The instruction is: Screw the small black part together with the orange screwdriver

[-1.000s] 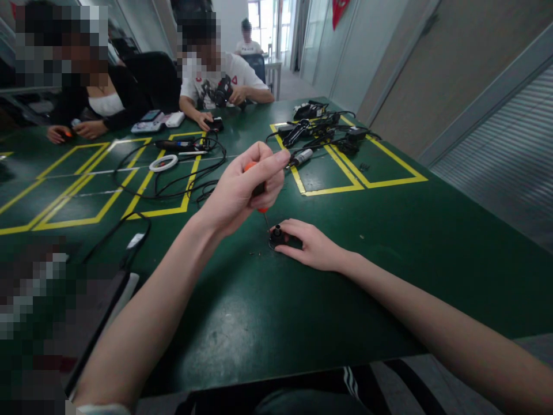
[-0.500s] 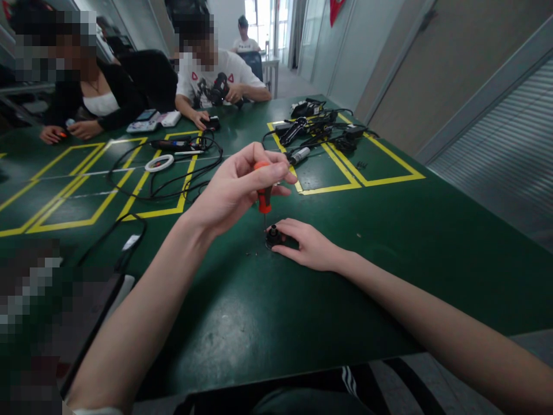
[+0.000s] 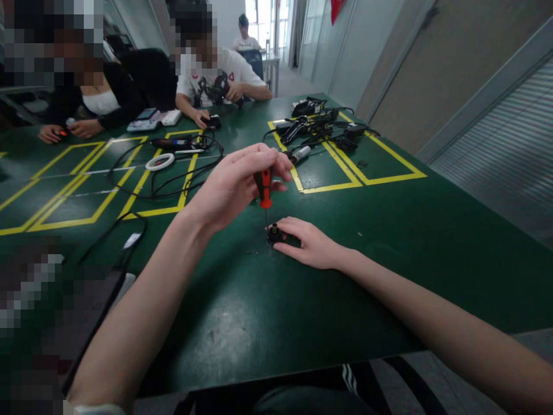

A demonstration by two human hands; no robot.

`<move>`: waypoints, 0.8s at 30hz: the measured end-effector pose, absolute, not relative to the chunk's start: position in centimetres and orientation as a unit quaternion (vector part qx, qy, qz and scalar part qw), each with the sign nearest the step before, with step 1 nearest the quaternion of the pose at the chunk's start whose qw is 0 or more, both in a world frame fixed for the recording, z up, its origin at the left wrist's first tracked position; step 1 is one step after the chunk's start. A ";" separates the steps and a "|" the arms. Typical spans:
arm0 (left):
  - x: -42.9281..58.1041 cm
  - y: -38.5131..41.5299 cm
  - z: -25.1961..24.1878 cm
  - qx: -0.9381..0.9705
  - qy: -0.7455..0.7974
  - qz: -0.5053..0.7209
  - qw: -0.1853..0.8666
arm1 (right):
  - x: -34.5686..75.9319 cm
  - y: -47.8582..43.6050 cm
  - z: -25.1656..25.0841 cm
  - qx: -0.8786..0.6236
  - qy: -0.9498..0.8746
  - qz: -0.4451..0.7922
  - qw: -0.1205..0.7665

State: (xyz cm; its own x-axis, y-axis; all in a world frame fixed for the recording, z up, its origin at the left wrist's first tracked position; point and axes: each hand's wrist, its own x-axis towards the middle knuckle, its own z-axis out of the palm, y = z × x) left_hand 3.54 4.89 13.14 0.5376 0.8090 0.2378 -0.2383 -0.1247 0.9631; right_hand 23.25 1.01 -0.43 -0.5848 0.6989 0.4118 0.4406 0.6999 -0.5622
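My left hand (image 3: pixel 242 181) is closed around the handle of a red and black screwdriver (image 3: pixel 265 196), held upright with its thin shaft pointing down. The tip meets the left edge of a small round black part (image 3: pixel 273 235) with a short raised tube in its middle; exactly where the tip sits I cannot make out. Thumb and fingers of my right hand (image 3: pixel 309 242) grip that part from the right, against the green table. Just left of it lie a few tiny screws (image 3: pixel 252 252).
Black cables and devices (image 3: pixel 319 129) are heaped inside yellow tape at the back right. A white tape roll (image 3: pixel 159 162) and a looped cable (image 3: pixel 129 196) lie to the left. Small dark bits (image 3: pixel 362 164) rest at the right. Two people (image 3: pixel 216 80) sit across the table.
The fingers of my left hand have shifted around the screwdriver handle, with the thumb now higher on it. My right hand and the black part stay in place.
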 end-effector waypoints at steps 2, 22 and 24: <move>3.7 4.9 12.8 0.610 0.214 0.451 0.616 | 23.2 1.0 -0.5 -0.329 -0.865 0.204 0.319; 4.2 4.6 12.7 0.622 0.238 0.461 0.587 | 23.3 1.0 -0.2 -0.338 -0.862 0.217 0.309; 4.3 4.5 12.8 0.617 0.246 0.460 0.589 | 23.3 1.0 -0.3 -0.336 -0.863 0.216 0.309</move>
State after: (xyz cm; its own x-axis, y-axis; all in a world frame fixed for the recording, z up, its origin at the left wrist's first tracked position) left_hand 4.26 4.52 12.76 0.4556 0.8459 0.2771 -0.2376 -0.1844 0.9537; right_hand 23.26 1.04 -0.31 -0.5825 0.7142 0.3881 0.4469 0.6802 -0.5811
